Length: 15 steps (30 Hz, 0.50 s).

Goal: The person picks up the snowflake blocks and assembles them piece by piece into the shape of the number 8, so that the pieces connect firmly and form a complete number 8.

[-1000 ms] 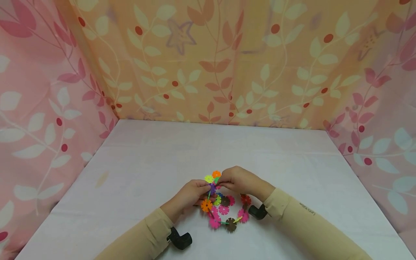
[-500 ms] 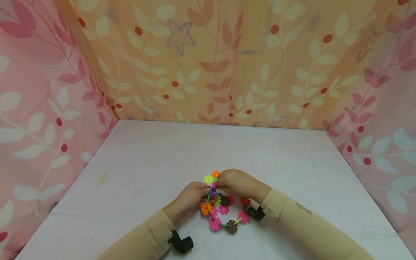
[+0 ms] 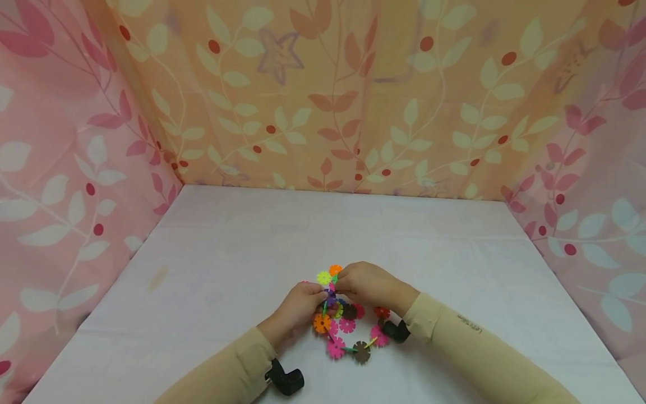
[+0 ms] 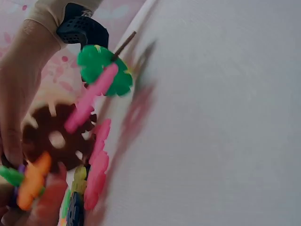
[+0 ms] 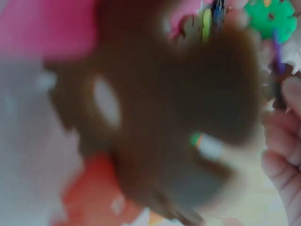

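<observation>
Right wrist view: a blurred brown disc [image 5: 155, 108] crowds the middle, the right hand [image 5: 284, 139] pinching a half-covered dark piece [image 5: 279, 92]. The left hand [image 3: 294, 304] pinches a purple disc [image 3: 330, 298].

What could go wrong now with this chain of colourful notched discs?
The purple notched disc, pinched by the left hand, may slip from the fingertips. The black bent device near the right hand, close to a pink notched disc, might snag and pull it loose.
</observation>
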Each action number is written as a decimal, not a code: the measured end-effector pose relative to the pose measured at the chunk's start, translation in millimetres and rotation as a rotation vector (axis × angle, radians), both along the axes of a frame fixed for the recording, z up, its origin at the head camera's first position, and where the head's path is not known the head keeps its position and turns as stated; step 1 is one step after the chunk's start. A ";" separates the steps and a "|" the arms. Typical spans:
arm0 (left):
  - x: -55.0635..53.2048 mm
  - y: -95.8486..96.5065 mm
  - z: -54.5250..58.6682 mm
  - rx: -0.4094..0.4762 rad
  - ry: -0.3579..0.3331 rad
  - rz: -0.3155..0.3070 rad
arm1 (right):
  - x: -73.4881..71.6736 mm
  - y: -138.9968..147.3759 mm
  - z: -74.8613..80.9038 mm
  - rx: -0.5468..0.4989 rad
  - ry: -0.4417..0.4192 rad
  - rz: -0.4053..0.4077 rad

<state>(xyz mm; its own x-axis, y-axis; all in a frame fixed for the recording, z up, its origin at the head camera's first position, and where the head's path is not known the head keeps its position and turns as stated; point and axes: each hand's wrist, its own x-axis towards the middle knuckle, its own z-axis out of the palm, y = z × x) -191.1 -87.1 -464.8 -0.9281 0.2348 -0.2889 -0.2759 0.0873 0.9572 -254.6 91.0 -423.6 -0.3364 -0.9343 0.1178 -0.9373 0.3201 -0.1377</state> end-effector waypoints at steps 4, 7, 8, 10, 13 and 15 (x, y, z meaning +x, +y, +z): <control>0.0 -0.5 0.3 -0.006 -0.088 -0.028 | -0.4 2.9 0.9 0.034 -0.055 -0.024; -1.1 -1.4 0.2 -0.005 -0.131 -0.045 | -1.4 4.8 1.2 0.040 -0.105 -0.026; -1.5 -1.6 0.3 -0.003 -0.131 -0.052 | -1.9 5.2 1.0 0.038 -0.136 -0.028; -2.4 -2.2 0.3 -0.022 -0.119 -0.068 | -3.0 6.0 -0.3 0.038 -0.213 -0.043; -3.4 -3.2 -0.4 -0.068 -0.093 -0.081 | -3.0 6.1 -1.6 0.060 -0.288 -0.102; -3.9 -4.4 -1.5 -0.089 -0.079 -0.079 | -2.0 5.8 -3.2 0.115 -0.278 -0.158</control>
<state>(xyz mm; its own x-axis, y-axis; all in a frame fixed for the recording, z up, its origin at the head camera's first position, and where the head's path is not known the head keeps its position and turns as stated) -195.0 -91.4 -466.3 -0.8811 0.2768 -0.3835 -0.3392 0.1952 0.9202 -256.5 96.9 -426.8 -0.4823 -0.8701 -0.1015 -0.8068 0.4863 -0.3356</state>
